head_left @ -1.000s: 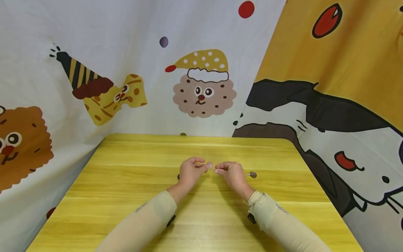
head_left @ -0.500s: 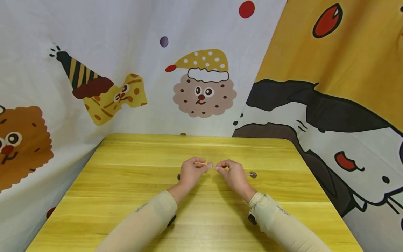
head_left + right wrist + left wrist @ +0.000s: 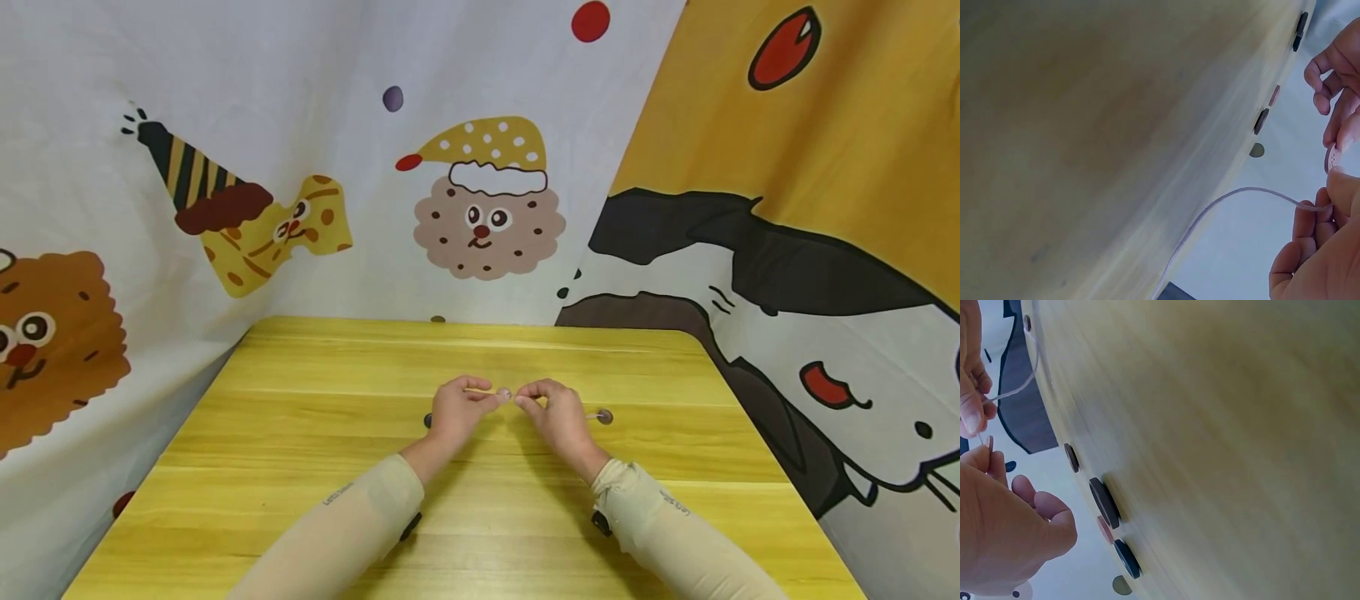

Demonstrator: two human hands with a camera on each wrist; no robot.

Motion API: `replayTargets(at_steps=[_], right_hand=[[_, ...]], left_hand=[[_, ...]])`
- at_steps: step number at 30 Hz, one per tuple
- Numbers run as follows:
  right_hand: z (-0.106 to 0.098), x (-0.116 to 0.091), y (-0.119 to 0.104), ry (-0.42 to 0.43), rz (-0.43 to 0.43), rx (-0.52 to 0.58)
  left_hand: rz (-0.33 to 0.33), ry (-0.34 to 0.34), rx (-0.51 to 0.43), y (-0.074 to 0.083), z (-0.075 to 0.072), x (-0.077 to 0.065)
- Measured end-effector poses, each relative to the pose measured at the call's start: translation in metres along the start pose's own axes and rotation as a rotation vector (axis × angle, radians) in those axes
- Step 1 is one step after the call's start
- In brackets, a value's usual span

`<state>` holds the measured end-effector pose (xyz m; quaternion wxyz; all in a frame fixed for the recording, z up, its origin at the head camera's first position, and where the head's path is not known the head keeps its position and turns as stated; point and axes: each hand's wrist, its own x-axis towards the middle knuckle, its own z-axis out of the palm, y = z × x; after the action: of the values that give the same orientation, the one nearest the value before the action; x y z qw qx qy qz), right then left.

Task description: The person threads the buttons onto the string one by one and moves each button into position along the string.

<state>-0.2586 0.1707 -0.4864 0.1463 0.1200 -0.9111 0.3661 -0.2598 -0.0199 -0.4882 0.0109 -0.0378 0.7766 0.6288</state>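
My left hand (image 3: 459, 410) pinches a small pale pink button (image 3: 504, 393) between thumb and forefinger. In the right wrist view, small holes show on that button's face. My right hand (image 3: 557, 417) pinches a thin pale cord (image 3: 1241, 189), its fingertips right at the button's edge. Between the fingers the cord's tip is mostly hidden. From there the cord curves down to the table, where a brown button (image 3: 604, 416) lies at its other end, to the right of my right wrist.
Several loose buttons lie on the wooden table (image 3: 495, 517), among them a large dark one (image 3: 1104, 503), a pink one (image 3: 1105, 530) and a dark blue one (image 3: 1127, 558). Behind the table hangs a printed curtain (image 3: 360, 275).
My right fingertips have risen slightly and come closer to the pink button. The button in my left fingers has turned a little. The brown button stays where it was.
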Motion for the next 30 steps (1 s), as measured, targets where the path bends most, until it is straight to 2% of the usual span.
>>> replayTargets(at_steps=[11,19,22,30], right_hand=[[0.0037,0.0002,0.0031,0.059,-0.134,-0.072],[0.0052,0.0011,0.0045,0.152,-0.289,-0.192],[0.0049,0.0001,0.0033,0.176,-0.298,-0.237],[0.0041,-0.0015,0.0014,0.163,-0.285,-0.273]], left_hand=[[-0.02,-0.007,-0.004,0.0012,0.0005,-0.0023],[-0.014,-0.008,-0.018,0.0006,-0.0007,-0.003],[-0.017,-0.008,-0.019,0.0006,-0.001,-0.003],[-0.028,-0.017,-0.02,-0.001,-0.0013,-0.0029]])
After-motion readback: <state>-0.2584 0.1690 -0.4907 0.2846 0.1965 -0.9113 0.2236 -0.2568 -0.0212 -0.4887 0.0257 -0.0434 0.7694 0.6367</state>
